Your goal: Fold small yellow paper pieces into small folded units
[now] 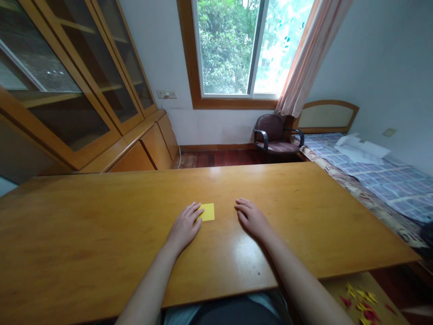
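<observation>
Paper (208,211) touches left hand (184,227), grip spread flat; right hand (252,219) likewise, just beside.

A long wooden surface (101,234) stretches in front of me, with a glass-door cabinet (67,90) along the wall on my left and a bed (382,176) with a blue patterned cover on my right. Daylight comes through the wood-framed window (237,45) straight ahead, its pale pink curtain (307,58) drawn to the right. Below it a dark armchair (275,135) stands on the reddish wood floor (219,159) by the white wall (162,54).
</observation>
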Demonstrator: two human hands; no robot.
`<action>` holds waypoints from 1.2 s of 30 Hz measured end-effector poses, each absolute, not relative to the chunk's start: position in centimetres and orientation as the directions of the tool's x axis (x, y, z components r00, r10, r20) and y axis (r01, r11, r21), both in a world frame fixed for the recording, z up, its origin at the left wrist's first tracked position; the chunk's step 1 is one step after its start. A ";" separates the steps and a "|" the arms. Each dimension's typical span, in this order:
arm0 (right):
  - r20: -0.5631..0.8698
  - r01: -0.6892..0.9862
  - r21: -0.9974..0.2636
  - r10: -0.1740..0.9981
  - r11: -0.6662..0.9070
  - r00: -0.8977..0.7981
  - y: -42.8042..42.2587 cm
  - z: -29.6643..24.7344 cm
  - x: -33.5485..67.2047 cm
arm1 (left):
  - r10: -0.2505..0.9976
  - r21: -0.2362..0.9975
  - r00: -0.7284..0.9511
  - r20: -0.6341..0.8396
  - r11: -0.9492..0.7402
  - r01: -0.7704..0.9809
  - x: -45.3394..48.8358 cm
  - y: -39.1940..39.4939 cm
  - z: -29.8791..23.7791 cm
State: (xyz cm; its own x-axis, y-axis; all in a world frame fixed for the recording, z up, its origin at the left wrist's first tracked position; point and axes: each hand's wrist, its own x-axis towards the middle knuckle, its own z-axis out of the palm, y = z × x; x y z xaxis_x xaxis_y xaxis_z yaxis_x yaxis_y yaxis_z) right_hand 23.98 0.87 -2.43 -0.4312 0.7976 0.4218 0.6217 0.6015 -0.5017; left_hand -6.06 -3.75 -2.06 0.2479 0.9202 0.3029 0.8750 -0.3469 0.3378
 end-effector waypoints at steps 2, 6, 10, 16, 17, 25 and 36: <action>0.422 0.626 -0.496 0.797 0.601 -0.431 0.9 -2.5 24.0 | 0.918 0.330 0.252 0.307 -0.351 0.876 -6.1 -3.7 -2.1; 0.423 0.631 -0.489 0.796 0.602 -0.433 0.9 -2.5 23.9 | 0.917 0.321 0.257 0.305 -0.354 0.879 -6.1 -3.7 -2.1; 0.424 0.628 -0.494 0.797 0.601 -0.429 0.9 -2.4 23.9 | 0.917 0.340 0.250 0.310 -0.352 0.872 -6.1 -3.7 -2.0; 0.427 0.626 -0.499 0.798 0.599 -0.424 1.0 -2.5 23.9 | 0.917 0.347 0.248 0.312 -0.353 0.869 -6.2 -3.7 -2.0; 0.427 0.626 -0.498 0.798 0.600 -0.425 1.0 -2.5 23.9 | 0.916 0.344 0.249 0.314 -0.354 0.870 -6.2 -3.7 -2.1; 0.430 0.613 -0.512 0.798 0.602 -0.424 0.9 -2.6 24.0 | 0.915 0.322 0.254 0.313 -0.354 0.878 -6.2 -3.6 -2.1; 0.416 0.610 -0.521 0.802 0.596 -0.428 1.0 -2.5 24.3 | 0.917 0.273 0.273 0.290 -0.353 0.895 -6.9 -3.8 -2.0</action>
